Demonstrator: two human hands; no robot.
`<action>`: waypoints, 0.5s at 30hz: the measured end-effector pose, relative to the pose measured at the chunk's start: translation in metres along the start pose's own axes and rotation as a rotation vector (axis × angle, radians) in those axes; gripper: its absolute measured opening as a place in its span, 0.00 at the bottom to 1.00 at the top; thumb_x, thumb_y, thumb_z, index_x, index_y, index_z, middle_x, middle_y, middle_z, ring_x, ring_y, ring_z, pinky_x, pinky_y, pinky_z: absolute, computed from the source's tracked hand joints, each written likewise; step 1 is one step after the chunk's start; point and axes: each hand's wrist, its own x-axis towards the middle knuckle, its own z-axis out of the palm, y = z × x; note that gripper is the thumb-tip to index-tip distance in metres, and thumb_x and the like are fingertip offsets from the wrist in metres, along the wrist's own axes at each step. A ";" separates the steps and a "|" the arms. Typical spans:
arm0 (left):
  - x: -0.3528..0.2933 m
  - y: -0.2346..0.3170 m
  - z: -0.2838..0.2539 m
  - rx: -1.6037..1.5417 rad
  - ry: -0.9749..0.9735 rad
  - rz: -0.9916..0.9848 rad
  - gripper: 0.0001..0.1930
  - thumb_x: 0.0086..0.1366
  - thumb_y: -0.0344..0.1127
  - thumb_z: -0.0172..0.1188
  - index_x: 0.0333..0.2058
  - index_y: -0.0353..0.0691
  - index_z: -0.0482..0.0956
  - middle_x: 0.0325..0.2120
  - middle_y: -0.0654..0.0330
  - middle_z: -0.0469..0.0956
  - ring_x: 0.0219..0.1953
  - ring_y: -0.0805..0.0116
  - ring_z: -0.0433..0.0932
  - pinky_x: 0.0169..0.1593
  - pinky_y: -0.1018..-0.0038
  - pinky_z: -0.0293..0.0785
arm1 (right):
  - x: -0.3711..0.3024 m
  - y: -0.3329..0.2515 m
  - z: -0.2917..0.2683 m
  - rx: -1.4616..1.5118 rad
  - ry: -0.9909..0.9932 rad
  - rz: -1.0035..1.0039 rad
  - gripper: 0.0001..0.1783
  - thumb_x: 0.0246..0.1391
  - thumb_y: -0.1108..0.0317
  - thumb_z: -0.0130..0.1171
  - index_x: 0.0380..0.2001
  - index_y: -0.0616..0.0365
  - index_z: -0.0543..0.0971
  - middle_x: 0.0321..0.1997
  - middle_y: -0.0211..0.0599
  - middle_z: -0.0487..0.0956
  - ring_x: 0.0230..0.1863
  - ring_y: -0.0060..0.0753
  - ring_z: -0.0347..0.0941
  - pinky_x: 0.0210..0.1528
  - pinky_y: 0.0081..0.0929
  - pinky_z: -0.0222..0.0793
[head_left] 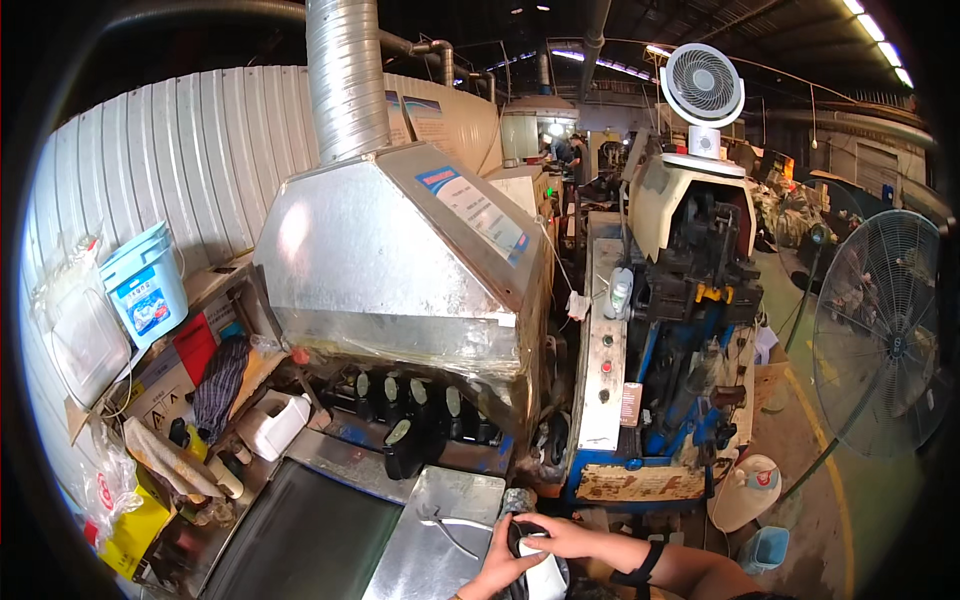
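Observation:
At the lower edge, my left hand (497, 568) and my right hand (562, 538) close together round a black-and-white piece (545, 578) that looks like a shoe upper. The fingers cover much of it, and its lower part runs out of view. Just beyond my hands is a rough grey lump (518, 501). To the left lies a bare metal plate (420, 560) with a thin, bent, pale grey strip (455, 537) on it. A black shoe with a pale top (402, 455) stands past the plate, and several similar ones stand in a row under the hood.
A dark conveyor belt (305, 535) runs under the metal hood (390, 250). At right stands a blue-framed machine (690, 370) with a white fan (704, 95) on top. A large floor fan (885, 330) is farther right. The left shelf holds a white jug (273, 425).

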 end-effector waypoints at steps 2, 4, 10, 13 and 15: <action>0.000 0.005 0.014 -0.118 0.101 0.056 0.46 0.49 0.38 0.73 0.63 0.30 0.57 0.52 0.44 0.71 0.56 0.55 0.71 0.59 0.65 0.68 | -0.002 -0.002 0.003 -0.007 0.054 0.019 0.30 0.60 0.59 0.58 0.62 0.59 0.65 0.61 0.46 0.71 0.63 0.37 0.67 0.63 0.31 0.61; -0.007 0.008 0.011 0.100 0.086 0.070 0.46 0.49 0.29 0.70 0.64 0.32 0.53 0.54 0.47 0.68 0.58 0.56 0.68 0.61 0.65 0.66 | -0.005 -0.006 0.009 -0.083 0.151 -0.038 0.28 0.58 0.61 0.59 0.60 0.57 0.67 0.58 0.47 0.74 0.59 0.41 0.71 0.61 0.33 0.64; -0.003 0.014 0.020 0.158 0.146 0.154 0.34 0.53 0.31 0.69 0.59 0.35 0.64 0.49 0.51 0.72 0.54 0.57 0.71 0.59 0.64 0.67 | -0.014 -0.004 0.015 -0.078 0.314 -0.107 0.27 0.57 0.65 0.60 0.59 0.58 0.68 0.58 0.46 0.74 0.59 0.40 0.72 0.59 0.32 0.65; 0.001 0.011 -0.009 0.275 -0.141 -0.044 0.52 0.48 0.45 0.75 0.65 0.34 0.52 0.63 0.34 0.51 0.67 0.34 0.50 0.68 0.57 0.50 | -0.031 0.002 0.023 0.190 0.351 -0.061 0.31 0.59 0.66 0.59 0.63 0.60 0.63 0.59 0.42 0.71 0.59 0.30 0.67 0.62 0.29 0.62; -0.002 0.031 -0.014 0.461 -0.061 0.007 0.53 0.47 0.45 0.75 0.66 0.36 0.52 0.66 0.33 0.47 0.69 0.32 0.43 0.70 0.55 0.44 | -0.057 0.026 0.047 0.196 0.380 -0.006 0.34 0.61 0.65 0.57 0.66 0.62 0.57 0.60 0.41 0.68 0.61 0.29 0.63 0.63 0.28 0.59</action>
